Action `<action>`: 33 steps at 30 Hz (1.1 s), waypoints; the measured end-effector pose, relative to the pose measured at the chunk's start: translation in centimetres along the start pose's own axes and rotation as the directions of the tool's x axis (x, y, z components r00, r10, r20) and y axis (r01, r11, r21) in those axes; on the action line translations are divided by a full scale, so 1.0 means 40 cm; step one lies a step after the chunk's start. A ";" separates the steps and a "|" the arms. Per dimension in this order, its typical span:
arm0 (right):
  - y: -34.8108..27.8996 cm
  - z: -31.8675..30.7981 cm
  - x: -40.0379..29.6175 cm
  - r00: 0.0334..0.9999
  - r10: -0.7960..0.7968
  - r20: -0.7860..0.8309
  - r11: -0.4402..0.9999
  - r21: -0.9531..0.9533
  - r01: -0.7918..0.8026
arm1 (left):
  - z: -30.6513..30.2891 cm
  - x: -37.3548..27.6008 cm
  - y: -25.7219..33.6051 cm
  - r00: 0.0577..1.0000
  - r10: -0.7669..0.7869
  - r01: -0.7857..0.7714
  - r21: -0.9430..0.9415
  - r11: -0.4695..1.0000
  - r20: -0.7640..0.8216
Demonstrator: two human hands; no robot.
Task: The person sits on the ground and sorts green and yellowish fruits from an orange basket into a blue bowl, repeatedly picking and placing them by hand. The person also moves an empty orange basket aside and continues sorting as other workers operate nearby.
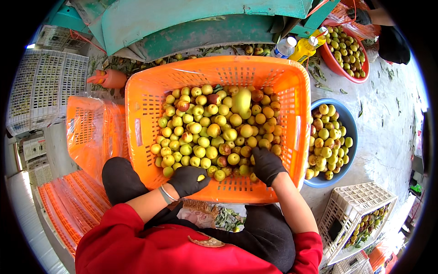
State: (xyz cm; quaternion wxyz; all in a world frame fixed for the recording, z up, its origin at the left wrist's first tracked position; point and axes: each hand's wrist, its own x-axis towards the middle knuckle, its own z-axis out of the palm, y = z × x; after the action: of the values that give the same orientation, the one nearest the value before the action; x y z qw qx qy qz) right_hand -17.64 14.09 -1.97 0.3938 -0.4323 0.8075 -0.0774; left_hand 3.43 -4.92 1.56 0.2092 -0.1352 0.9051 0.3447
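Observation:
A large orange plastic basket (219, 197), lined with clear film, stands before me and holds many round yellow-green fruits (205, 122), some with brown-red patches. Black gloves cover both my hands. Low in the basket, near its front wall, my left hand (189, 181) is closed around a small yellow-green fruit (201, 177) that peeks out between its fingers. At the right front my right hand (268, 165) reaches down onto the fruits; its fingertips are hidden among them, so its hold is unclear. One long, pale green, smooth object (241, 102) lies on the fruits towards the back.
Right of the basket are a blue basin (352, 137) of fruits, a white crate (359, 202) on its side and a red basin (359, 79). Bottles (304, 49) stand behind, near green machinery (205, 20). Orange baskets (73, 205) are stacked left. Another person's gloved hand (359, 16) shows top right.

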 end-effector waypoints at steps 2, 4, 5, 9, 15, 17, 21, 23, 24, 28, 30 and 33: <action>-0.014 -0.029 0.000 0.991 0.016 0.133 0.997 0.079 -0.026 | -0.021 -0.006 -0.014 0.996 -0.079 0.083 -0.128 0.988 0.032; -0.031 -0.064 0.001 0.974 -0.005 0.229 0.998 0.065 -0.010 | -0.070 0.038 0.003 0.991 -0.076 0.039 -0.309 0.950 -0.107; -0.035 -0.075 0.000 0.961 -0.012 0.276 0.998 0.060 -0.005 | -0.092 0.075 0.008 0.981 -0.081 0.007 -0.394 0.919 -0.174; -0.023 -0.097 -0.007 0.931 -0.071 0.358 0.974 0.226 -0.012 | -0.114 0.241 0.020 0.952 0.012 -0.010 0.008 1.000 -0.306; 0.038 -0.045 0.002 0.990 0.131 -0.052 0.662 0.748 -0.048 | -0.041 0.244 -0.020 0.999 -0.050 0.049 0.100 0.994 0.005; 0.035 -0.068 0.020 0.943 0.251 -0.219 0.704 0.710 -0.023 | -0.068 0.198 0.008 0.990 -0.093 0.087 0.057 0.995 0.109; -0.010 -0.141 0.072 0.854 0.238 -0.462 0.920 0.389 -0.045 | -0.057 0.088 -0.001 0.999 -0.031 0.031 0.003 1.000 0.005; -0.022 -0.157 0.120 0.831 0.133 -0.540 0.967 0.253 0.009 | -0.064 0.046 -0.019 1.000 -0.025 0.024 -0.039 0.999 -0.010; -0.038 -0.161 0.148 0.831 0.129 -0.540 0.968 0.251 0.013 | -0.073 0.027 -0.028 1.000 -0.024 0.024 -0.053 0.998 -0.016; -0.031 -0.118 0.230 0.993 0.036 -0.109 0.992 0.128 -0.022 | -0.084 -0.017 -0.074 0.980 -0.184 0.161 -0.258 0.953 -0.070; -0.043 -0.120 0.220 0.996 0.027 0.086 0.997 0.068 -0.033 | -0.096 -0.040 -0.093 0.971 -0.226 0.189 -0.325 0.927 -0.082; -0.064 -0.095 0.187 0.977 -0.027 0.210 0.999 0.026 0.022 | -0.106 -0.052 -0.141 0.943 -0.288 0.193 -0.427 0.884 -0.169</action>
State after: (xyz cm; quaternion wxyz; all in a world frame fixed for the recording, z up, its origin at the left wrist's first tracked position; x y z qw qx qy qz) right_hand -21.02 6.02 -2.44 0.4810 -0.4433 0.7550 -0.0457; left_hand 6.23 -11.69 2.18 0.1131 -0.3259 0.8081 0.4774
